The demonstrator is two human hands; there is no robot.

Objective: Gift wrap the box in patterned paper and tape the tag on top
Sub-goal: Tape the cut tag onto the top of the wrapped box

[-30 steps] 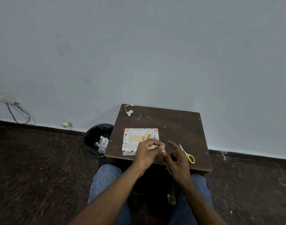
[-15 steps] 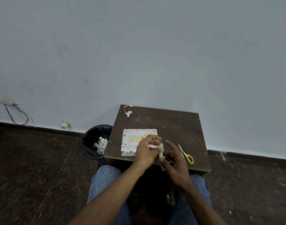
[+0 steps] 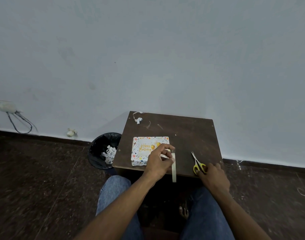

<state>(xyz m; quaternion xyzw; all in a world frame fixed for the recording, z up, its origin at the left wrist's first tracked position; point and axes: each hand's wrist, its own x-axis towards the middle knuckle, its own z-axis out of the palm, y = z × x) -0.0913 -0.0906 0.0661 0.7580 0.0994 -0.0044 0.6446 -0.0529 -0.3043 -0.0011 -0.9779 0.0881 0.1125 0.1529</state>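
Tape hangs lengthwise from the left hand, pinched just right of the wrapped box on the counter, while the right hand, nearer the scissors, curls onto their yellow handles.

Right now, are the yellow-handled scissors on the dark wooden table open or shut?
Shut, as far as shows: the yellow-handled scissors lie flat on the dark wooden table, blades together in one thin point; the right hand touches the handles.
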